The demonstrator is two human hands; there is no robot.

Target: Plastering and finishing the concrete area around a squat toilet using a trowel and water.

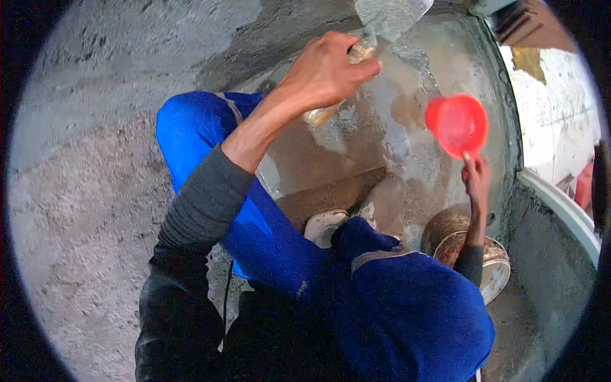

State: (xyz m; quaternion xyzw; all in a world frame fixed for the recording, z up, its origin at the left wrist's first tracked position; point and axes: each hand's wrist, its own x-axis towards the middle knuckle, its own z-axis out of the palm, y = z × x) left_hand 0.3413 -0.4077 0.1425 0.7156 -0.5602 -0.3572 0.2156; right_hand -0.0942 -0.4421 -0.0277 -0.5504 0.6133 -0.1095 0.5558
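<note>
My left hand (331, 73) is closed round the pale, worn handle of a trowel (393, 18). The trowel's grey metal blade points up and to the right, near the far wall. Out to the right, my right hand (476, 175) grips the short handle of a red plastic dipper (459, 126). A streak of water (417, 63) runs between the dipper's lip and the area beside the blade. Beneath both tools lies a wet grey-brown cement floor (356, 143), shiny with water in patches.
A mud-stained bucket (498, 275) stands below my right forearm. Rough grey plastered wall (89, 146) fills the left side. At the right runs a white door frame or sill (560, 213), with a pale surface (554, 105) beyond. My blue-trousered knees are bent close to the work.
</note>
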